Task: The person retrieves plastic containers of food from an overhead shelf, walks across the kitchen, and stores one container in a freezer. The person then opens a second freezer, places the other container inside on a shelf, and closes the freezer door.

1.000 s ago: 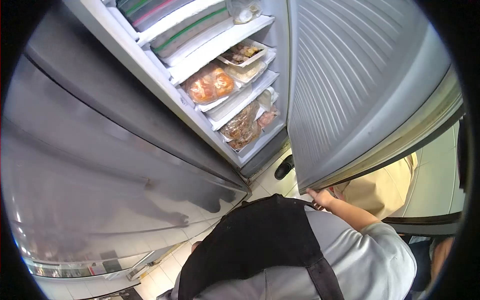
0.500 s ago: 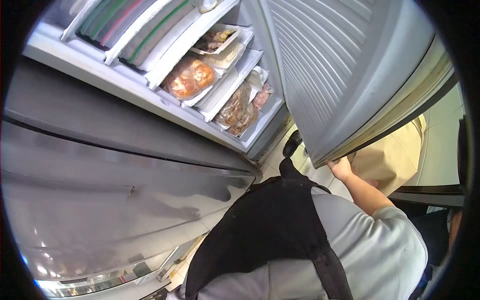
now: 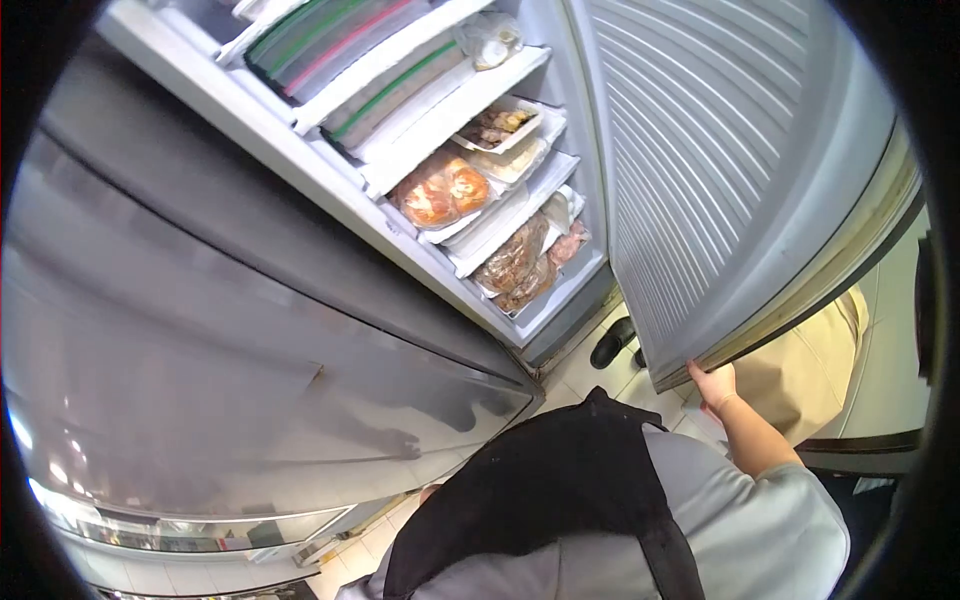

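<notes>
My right hand (image 3: 712,383) grips the bottom edge of an open freezer door (image 3: 700,180), its fingers wrapped round the edge by the seal. Only a small patch of skin, probably my left hand (image 3: 430,492), shows beside my black apron; its fingers are hidden. Inside the freezer (image 3: 560,330), bagged orange-brown food (image 3: 440,190) lies on a shelf. Near it is a white tray of dark and yellow food (image 3: 498,124). Brown bagged food (image 3: 515,262) fills the lowest level, and zip bags with coloured seals (image 3: 345,40) stand higher up.
A shiny metal appliance front (image 3: 230,340) spans the left side. Black shoes (image 3: 612,343) stand on the tiled floor (image 3: 580,372) below the door. Something beige and creased (image 3: 805,370) is behind the door, close to my right forearm.
The view has shifted, so the freezer, door and my right hand appear lower and farther right. My right hand keeps hold of the door. A patch of skin now shows beside the apron.
</notes>
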`<state>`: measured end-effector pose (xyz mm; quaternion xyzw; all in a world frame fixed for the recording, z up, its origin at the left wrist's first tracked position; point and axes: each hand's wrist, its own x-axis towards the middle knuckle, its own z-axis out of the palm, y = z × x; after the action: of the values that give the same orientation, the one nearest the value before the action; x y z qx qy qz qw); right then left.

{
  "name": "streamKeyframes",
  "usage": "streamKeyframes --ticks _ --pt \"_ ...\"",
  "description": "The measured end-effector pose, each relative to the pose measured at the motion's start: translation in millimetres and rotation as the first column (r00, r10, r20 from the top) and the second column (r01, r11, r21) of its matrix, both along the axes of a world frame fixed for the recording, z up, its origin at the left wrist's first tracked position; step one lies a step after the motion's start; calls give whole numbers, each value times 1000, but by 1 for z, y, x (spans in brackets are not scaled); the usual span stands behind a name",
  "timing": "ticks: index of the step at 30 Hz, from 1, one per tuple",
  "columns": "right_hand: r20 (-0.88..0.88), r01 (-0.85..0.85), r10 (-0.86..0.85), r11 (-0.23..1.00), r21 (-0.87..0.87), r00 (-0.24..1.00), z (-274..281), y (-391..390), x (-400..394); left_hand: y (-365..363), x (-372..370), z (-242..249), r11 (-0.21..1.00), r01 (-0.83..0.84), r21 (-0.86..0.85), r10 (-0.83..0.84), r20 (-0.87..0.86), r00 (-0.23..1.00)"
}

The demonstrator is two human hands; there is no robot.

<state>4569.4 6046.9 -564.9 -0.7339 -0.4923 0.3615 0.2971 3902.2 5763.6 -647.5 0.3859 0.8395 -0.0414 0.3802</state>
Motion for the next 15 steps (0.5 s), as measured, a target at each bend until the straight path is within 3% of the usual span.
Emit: streamKeyframes --ticks 6,7,10,14,15 --pt "-67 51 -52 999 -18 996 13 -5 -13 8 9 -21 999 -14 36 13 31 999" --pt "-52 20 -23 997 -69 998 10 -4 -13 7 8 -24 999 -17 36 16 35 999" --pt "37 -40 39 999 24 999 17 -6 -22 0 4 -31 999 -18 35 16 42 999" --pt "29 -25 28 994 -110 999 -11 -1 -15 -16 -4 -45 1000 2 17 -3 50 999" --pt "-34 33 -39 985 -172 999 14 -4 -25 -20 -8 -49 1000 13 10 -13 53 998"
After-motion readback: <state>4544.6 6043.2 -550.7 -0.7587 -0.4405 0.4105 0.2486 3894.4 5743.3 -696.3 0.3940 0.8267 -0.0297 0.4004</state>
